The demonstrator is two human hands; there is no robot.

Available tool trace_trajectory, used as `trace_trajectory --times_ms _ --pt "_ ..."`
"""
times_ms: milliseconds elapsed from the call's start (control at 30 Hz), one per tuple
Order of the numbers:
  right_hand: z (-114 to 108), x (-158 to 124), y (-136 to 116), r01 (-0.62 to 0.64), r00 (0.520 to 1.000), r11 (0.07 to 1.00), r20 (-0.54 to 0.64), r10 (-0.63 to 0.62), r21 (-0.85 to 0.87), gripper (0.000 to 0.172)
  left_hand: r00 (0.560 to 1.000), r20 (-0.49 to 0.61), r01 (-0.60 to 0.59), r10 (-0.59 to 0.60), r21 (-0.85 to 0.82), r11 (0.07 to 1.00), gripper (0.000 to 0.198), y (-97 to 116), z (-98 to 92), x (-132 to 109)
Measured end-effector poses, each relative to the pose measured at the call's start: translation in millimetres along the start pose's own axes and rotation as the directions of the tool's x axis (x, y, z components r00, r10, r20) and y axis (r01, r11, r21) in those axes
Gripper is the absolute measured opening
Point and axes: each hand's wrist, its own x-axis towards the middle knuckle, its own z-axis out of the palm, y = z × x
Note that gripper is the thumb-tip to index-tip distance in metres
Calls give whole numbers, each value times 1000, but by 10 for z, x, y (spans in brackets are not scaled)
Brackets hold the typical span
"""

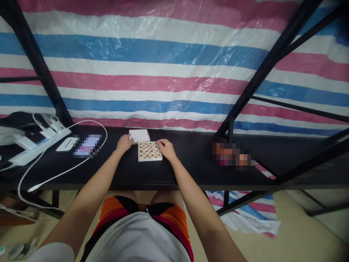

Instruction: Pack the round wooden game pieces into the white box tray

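Box (149, 159): likely light, stiff; hold by sides (pieces (146, 151) may spill). Left hand (125, 143) curled at lid (140, 135), right hand (167, 149) at box corner; grips: cannot tell.

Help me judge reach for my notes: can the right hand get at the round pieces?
Probably yes: the right hand is at the far right corner of the box, whose open top leaves the round pieces mostly uncovered.
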Motion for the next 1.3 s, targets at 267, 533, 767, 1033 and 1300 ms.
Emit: trace_trajectory --times_ms 267,533,767,1033,1300 --pt "-1 0 -6 -49 999 999 3 49 24 20 997 -74 -8 -26 -421 907 73 69 35 44" --pt "5 24 41 -134 989 982 -49 142 134 45 974 57 -143 221 -604 784 50 172 27 0" --pt "-29 21 18 -104 993 949 -21 116 298 57 907 135 -248 400 -594 765 45 229 -127 -145" --pt "14 10 14 -23 999 990 37 18 139 25 920 178 -227 349 -485 845 24 311 -121 -211" --pt "24 -7 115 -85 992 986 85 98 -147 43 856 267 -345 442 -341 875 81 315 -127 -268"
